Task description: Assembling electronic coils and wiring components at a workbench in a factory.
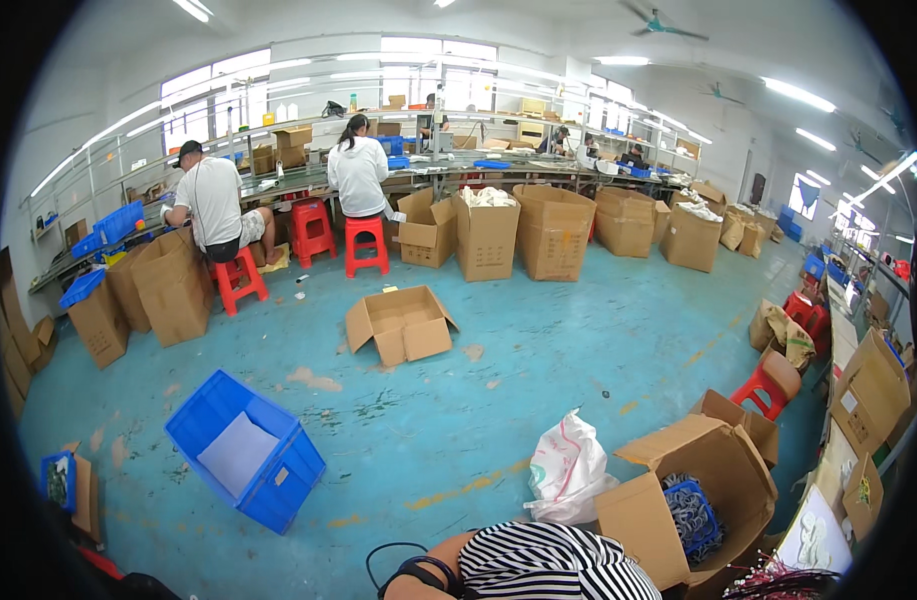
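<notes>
Striped black-and-white cloth (548, 565), probably the wearer's own sleeve, fills the lower edge of the head view, with bare skin and dark bands (428, 575) at its left end. Neither hand shows, so whether each is spread, closed or holding something cannot be told.

Just right of the sleeve stands a large open carton (643, 530), the landmark here. Inside it sits a blue basket (705, 546) heaped with grey looped parts (684, 508). With the hands out of frame, the basket's place can be given only from the sleeve: beside it, to the right. For handling, a level hold on opposite rims would probably suit it best, keeping loose loops from spilling or snagging on the carton's flaps.

Left of the carton slumps a white sack (570, 470); well beyond that, a tilted blue crate (283, 492) holds a pale sheet (238, 452). Behind the carton is a red stool (760, 390). To its right runs a long desk (831, 468). Far behind, two people in white (358, 175) (208, 200) sit working.
</notes>
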A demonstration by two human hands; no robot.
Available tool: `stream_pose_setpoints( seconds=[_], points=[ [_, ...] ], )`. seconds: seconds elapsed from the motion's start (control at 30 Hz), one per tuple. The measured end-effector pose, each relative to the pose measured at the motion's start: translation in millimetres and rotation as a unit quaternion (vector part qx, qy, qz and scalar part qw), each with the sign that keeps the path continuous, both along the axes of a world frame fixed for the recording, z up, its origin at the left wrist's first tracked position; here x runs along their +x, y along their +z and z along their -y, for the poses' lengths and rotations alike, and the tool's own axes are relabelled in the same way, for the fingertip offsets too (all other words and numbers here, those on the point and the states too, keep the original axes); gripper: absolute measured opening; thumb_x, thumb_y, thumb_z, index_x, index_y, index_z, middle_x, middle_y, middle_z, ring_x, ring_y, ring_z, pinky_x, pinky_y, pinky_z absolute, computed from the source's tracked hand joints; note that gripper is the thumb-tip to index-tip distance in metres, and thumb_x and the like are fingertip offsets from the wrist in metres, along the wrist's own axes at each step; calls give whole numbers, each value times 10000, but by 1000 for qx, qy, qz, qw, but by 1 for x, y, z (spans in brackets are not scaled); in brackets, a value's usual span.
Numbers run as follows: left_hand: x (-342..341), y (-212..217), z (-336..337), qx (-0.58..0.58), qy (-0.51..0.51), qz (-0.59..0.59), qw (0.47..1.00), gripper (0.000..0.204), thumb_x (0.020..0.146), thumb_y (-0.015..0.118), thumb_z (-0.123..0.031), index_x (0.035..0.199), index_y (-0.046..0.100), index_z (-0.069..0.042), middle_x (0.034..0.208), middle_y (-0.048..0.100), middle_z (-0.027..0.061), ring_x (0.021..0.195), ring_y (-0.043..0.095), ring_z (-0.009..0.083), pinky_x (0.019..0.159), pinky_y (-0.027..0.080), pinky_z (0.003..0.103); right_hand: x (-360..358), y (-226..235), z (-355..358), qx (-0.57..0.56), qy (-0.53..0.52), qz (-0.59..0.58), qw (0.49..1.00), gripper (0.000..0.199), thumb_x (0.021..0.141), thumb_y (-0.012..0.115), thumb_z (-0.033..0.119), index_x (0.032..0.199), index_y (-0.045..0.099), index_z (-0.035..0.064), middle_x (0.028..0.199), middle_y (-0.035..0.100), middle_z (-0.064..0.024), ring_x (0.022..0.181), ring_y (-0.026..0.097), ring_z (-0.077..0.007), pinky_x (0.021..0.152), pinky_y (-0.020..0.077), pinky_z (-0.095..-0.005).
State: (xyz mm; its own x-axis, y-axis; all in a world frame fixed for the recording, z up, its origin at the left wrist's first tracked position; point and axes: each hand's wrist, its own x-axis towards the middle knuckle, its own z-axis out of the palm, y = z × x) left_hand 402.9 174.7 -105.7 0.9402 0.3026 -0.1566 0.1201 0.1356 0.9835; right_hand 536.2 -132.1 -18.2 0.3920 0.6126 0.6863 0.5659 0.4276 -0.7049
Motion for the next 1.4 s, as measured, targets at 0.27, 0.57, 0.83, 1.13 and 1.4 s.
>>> stream_pose_setpoints(
  seconds=[0.27,0.57,0.83,1.13,1.4],
  points=[
    [-14,1,0,7,-1,19,1000,202,941,626,-171,1053,582,-8,924,646,100,794,644,175,649,544,294,-9,6,1,30,-13,-19,999,294,998,488,279,1110,548,14,1025,627,-140,860,597,-208,734,469,-354],
    [-20,1,0,13,-8,43,999,199,941,626,-176,1042,587,-10,915,646,99,788,644,174,645,543,294,-16,11,5,59,-34,-39,997,283,995,498,276,1067,558,9,983,634,-139,814,600,-199,702,469,-342],
    [-29,8,0,19,-20,60,998,196,942,625,-181,1032,591,-11,907,646,97,782,643,173,642,542,293,-25,14,12,86,-59,-61,993,278,993,507,273,1029,568,4,945,640,-138,774,603,-191,674,469,-331],
    [-35,12,3,26,-24,77,996,194,943,625,-187,1021,595,-12,899,646,96,776,643,171,638,541,293,-31,15,28,115,-76,-87,987,278,990,517,270,987,578,-2,902,647,-138,728,606,-183,642,469,-319],
    [-114,49,42,-68,322,-137,934,297,937,630,-258,1029,637,25,889,669,120,749,649,177,616,541,314,-5,21,-37,54,190,-174,965,283,988,526,267,949,587,-6,865,653,-137,687,609,-175,614,469,-308]
  ],
)
